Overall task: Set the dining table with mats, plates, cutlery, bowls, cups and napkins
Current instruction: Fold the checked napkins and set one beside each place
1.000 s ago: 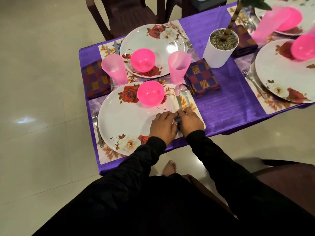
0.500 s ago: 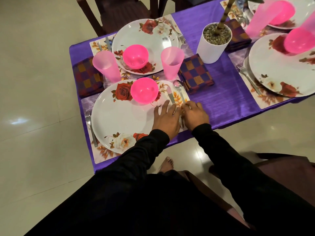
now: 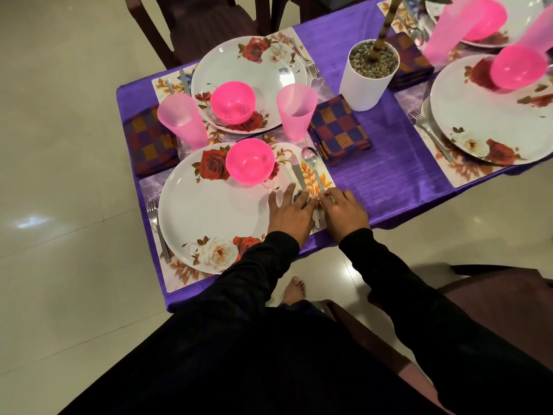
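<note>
The near white rose-print plate (image 3: 206,211) lies on a floral mat (image 3: 321,178) and carries a pink bowl (image 3: 250,161). A knife (image 3: 297,172) and a spoon (image 3: 311,158) lie side by side on the mat, right of the plate. My left hand (image 3: 291,211) rests flat with fingers spread over the plate's right rim and the knife handle. My right hand (image 3: 344,209) lies beside it, fingertips touching the spoon handle. A fork (image 3: 158,232) lies left of the plate. Neither hand lifts anything.
Behind stand two pink cups (image 3: 182,119) (image 3: 296,110), a second plate (image 3: 250,73) with a pink bowl (image 3: 232,100), and checked napkins (image 3: 151,140) (image 3: 339,128). A white plant pot (image 3: 369,77) is at centre. More settings lie at right (image 3: 490,115). A chair (image 3: 493,298) is by my right arm.
Both hands have opened from a pinched grip at the cutlery handles and now lie flat. The left fingers have spread out. The camera has shifted slightly.
</note>
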